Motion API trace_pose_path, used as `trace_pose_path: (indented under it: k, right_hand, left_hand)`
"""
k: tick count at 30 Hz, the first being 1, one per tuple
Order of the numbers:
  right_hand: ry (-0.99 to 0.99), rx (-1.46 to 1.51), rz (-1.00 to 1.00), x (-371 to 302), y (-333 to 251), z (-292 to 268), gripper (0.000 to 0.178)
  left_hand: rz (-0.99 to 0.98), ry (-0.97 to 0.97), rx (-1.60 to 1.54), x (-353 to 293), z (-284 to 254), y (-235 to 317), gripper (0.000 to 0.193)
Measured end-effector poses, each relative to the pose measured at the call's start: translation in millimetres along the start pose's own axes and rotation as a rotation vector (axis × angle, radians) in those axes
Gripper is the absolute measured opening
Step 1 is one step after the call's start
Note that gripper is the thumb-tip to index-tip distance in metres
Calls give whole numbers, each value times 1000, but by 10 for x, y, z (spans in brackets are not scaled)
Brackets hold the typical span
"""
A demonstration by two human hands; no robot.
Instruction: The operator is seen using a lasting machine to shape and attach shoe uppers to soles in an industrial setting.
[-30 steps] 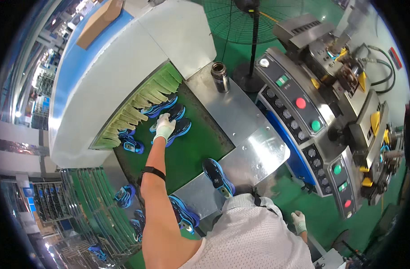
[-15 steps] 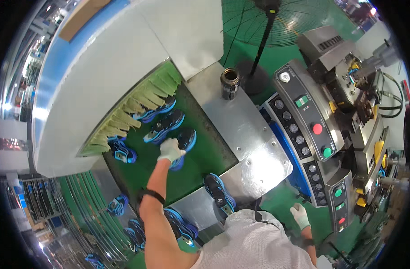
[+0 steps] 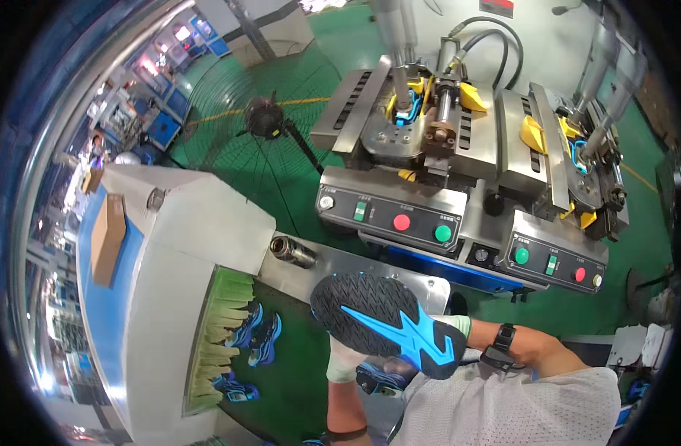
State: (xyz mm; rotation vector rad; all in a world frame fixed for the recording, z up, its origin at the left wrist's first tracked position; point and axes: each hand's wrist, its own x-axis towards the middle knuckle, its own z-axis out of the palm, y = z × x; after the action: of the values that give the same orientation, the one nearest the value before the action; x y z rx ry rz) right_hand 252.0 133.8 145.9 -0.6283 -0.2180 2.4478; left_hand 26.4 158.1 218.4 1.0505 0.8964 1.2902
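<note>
A sports shoe (image 3: pixel 385 321) is held up in front of me, its black treaded sole with a bright blue pattern facing up. My left hand (image 3: pixel 345 358), in a white glove, grips it from below near the toe side. At the heel side is my right hand (image 3: pixel 458 322), also gloved. The shoe hides most of the fingers of both hands. Another blue and black shoe (image 3: pixel 380 377) lies just beneath, partly covered. On the green belt (image 3: pixel 288 386), a blue and black shoe (image 3: pixel 264 340) and several others sit beside the green strip curtain (image 3: pixel 217 334).
Ahead stands a two-station press machine (image 3: pixel 459 156) with button panels (image 3: pixel 391 215). A dark metal cup (image 3: pixel 293 251) rests on the steel ledge (image 3: pixel 340 267). A floor fan (image 3: pixel 266 119) stands behind. At left is the white machine housing (image 3: pixel 169 297) with a cardboard piece (image 3: pixel 108 239).
My left hand has lifted a shoe off the belt. My right hand has come up from my side to the shoe. The view has swung right toward the press machine.
</note>
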Motion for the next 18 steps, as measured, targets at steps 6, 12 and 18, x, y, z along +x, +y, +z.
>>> trace_pose_path:
  k: [6,12,18]
  right_hand:
    - [-18,-70,-410,-683,-702,-225,43]
    - [189,-83,-696,-1523,-1291,-310,64]
    - [396,-132,-948,-1952,-1429,-885,68]
  left_hand:
    - [59,-163,358,743,769,98,54]
    - [148,-108,562,1571,1409,188,42]
    - [165,-212,820,3118,1771,-254,52]
